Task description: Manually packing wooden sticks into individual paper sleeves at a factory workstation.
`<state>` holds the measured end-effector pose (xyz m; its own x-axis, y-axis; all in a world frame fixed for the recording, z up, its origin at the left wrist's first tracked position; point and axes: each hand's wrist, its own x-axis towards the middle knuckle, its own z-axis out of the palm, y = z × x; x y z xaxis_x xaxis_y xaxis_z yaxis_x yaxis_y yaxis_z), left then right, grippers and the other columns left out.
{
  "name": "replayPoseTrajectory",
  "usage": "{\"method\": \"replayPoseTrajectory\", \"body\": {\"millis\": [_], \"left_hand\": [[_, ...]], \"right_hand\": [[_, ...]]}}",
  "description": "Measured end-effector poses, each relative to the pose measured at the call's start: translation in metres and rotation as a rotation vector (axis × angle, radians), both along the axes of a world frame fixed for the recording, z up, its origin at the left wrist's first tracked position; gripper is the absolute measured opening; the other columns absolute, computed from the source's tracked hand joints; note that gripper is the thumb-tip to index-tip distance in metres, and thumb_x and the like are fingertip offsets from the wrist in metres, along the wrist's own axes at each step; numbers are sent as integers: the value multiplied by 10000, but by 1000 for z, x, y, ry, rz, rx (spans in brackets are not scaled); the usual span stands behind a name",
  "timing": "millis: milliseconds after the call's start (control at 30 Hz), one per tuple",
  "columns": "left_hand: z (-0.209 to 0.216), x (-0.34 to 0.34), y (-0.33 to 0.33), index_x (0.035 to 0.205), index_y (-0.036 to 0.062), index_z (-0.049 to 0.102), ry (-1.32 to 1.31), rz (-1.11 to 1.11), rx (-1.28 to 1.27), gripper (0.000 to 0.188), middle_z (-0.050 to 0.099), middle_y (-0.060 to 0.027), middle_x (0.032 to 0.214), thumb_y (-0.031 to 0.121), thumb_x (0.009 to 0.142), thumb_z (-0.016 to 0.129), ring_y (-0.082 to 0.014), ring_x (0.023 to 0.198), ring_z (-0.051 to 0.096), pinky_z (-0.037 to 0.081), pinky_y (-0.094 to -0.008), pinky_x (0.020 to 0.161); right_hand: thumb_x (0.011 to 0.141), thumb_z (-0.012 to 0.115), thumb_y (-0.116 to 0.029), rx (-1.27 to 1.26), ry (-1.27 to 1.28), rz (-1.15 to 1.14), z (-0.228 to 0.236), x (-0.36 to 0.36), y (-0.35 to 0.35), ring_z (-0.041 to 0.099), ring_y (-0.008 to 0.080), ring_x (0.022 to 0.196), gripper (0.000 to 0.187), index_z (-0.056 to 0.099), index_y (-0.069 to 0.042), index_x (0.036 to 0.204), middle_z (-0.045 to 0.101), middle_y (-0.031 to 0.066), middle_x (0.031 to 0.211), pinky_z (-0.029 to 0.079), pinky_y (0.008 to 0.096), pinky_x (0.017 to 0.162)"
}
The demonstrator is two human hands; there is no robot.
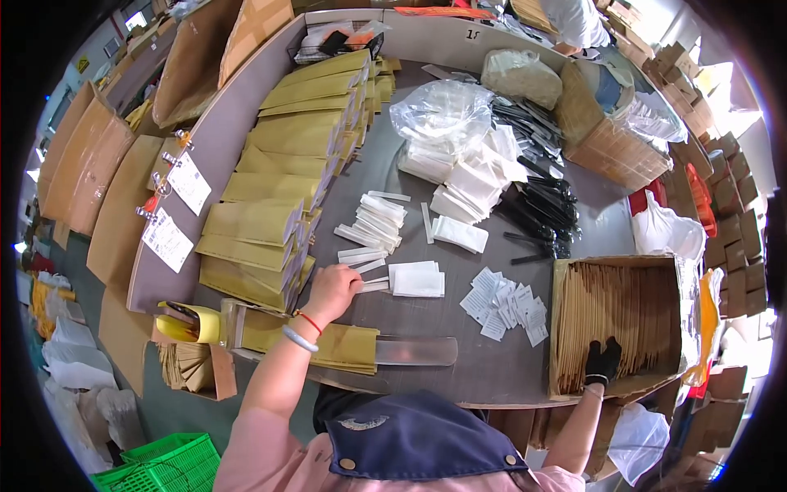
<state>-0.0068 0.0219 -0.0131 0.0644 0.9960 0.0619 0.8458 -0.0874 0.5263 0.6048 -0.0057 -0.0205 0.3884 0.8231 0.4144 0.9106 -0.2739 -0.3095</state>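
My left hand, bare, with a red cord and a pale bangle at the wrist, pinches the end of a narrow white paper strip. Beside the fingers lies a small stack of flat white packets. A loose row of white folded strips spreads just beyond. My right hand, in a black glove, reaches into an open carton and rests on the edges of tightly packed brown envelopes; its fingers are apart. A yellow padded envelope lies before me, a clear plastic strip protruding from it.
Overlapping yellow envelopes line the table's left side. White packets under plastic, black strips and printed cards lie mid-table. A taped carton stands far right. A green crate sits below left.
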Motion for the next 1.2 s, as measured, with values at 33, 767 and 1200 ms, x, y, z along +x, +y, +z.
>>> {"method": "replayPoseTrajectory", "body": {"millis": [33,767,1200], "left_hand": [[4,3,1,771,116,680,2,-4,-2,54,619,-63,838,157,805,673,-314,798,591,428,-429,712],[37,80,-54,945,94,683,29,-437,-99,292,643,-68,840,189,695,800,-263,857,612,487,-372,785],[20,215,47,1119,98,631,-188,-462,308,429,599,-60,1139,143,712,760,-302,1123,508,441,-430,933]], "right_hand": [[836,664,-179,-270,-75,-74,12,2,-1,576,312,1107,393,604,3,1178,614,152,1156,441,377,986],[925,539,-183,175,700,78,64,-100,42,514,172,730,161,526,-30,973,539,84,787,425,362,675],[783,634,-210,-574,-15,214,53,-148,208,643,363,984,274,702,-145,1041,681,169,1021,522,454,856]]}}
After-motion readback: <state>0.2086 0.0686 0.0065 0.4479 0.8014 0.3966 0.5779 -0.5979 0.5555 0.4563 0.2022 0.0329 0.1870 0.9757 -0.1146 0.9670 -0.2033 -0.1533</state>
